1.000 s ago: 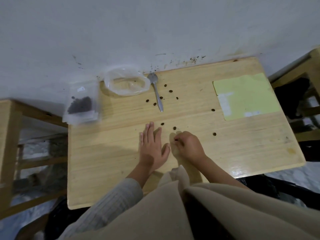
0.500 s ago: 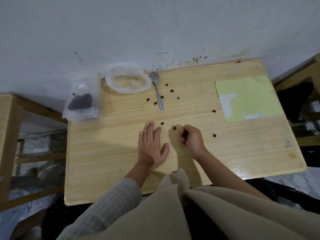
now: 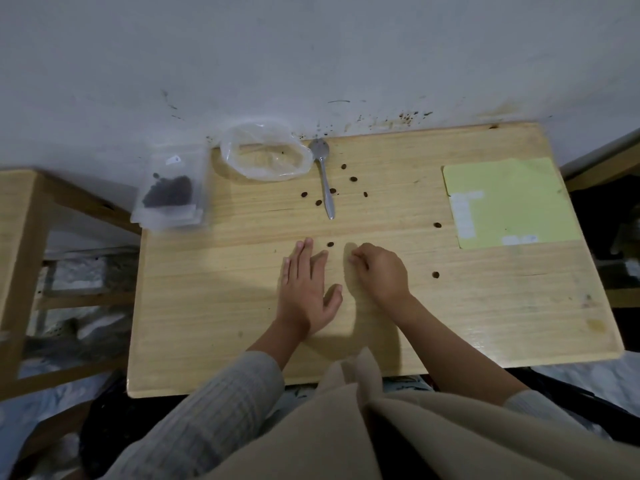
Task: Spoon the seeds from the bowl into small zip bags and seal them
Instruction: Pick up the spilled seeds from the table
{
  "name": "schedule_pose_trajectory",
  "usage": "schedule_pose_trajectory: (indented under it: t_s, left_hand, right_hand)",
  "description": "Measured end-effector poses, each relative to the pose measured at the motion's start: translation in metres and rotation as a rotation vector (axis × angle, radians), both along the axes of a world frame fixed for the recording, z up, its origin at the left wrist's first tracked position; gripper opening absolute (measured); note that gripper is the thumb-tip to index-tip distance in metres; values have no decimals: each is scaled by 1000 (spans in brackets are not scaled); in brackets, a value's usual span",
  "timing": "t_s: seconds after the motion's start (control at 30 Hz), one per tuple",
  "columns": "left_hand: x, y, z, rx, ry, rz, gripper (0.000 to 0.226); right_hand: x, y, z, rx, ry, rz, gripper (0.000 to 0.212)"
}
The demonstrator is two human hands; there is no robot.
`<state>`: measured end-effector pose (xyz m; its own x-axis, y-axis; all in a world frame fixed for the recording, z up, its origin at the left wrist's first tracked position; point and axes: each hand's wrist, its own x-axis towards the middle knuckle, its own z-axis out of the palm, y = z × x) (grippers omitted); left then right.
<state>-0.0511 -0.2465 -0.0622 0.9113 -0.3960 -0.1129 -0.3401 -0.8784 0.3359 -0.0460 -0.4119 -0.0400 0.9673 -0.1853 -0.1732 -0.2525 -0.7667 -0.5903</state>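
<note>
Far to the left of the left hand point(image 3: 306, 292), beyond it at the surface point(image 3: 214, 306) edge, lies the zip bag point(image 3: 171, 192) with dark seeds inside; it looks light, soft and slippery, best pinched at its top strip. The left hand rests flat with straight fingers. Beyond the right hand point(image 3: 379, 271) lies the spoon point(image 3: 325, 181), stiff, its long axis running away from the person, bowl at the far end. The right hand is curled; what it pinches cannot be told. Loose seeds point(image 3: 330, 244) lie around, small and easy to roll.
</note>
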Motion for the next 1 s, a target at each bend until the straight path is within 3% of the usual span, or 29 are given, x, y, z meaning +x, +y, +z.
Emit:
schedule_pose_trajectory:
  t_s: [0.07, 0.23, 0.33, 0.47, 0.57, 0.67, 0.8, 1.0]
  left_hand:
    - [-1, 0, 0, -5, -7, 1, 67]
    - [0, 0, 0, -14, -23, 6, 66]
    - [-1, 0, 0, -44, -17, 6, 66]
    - [1, 4, 0, -50, -38, 69, 80]
    - [9, 12, 1, -19, -36, 111, 95]
    - [13, 15, 0, -9, -23, 93, 98]
    - [15, 14, 1, -7, -21, 104, 96]
    - [17, 15, 0, -28, -58, 106, 95]
  right_hand:
    - [2, 1, 2, -11, -2, -31, 20]
    - [2, 1, 12, 264, -96, -239, 27]
    - [4, 3, 12, 332, -61, -166, 31]
    - [15, 8, 9, 437, -10, -100, 15]
    - [24, 14, 8, 479, -9, -134, 29]
    - [34, 15, 9, 397, -33, -149, 29]
    - [43, 12, 9, 257, 40, 25, 32]
    - [45, 13, 8, 118, 51, 194, 15]
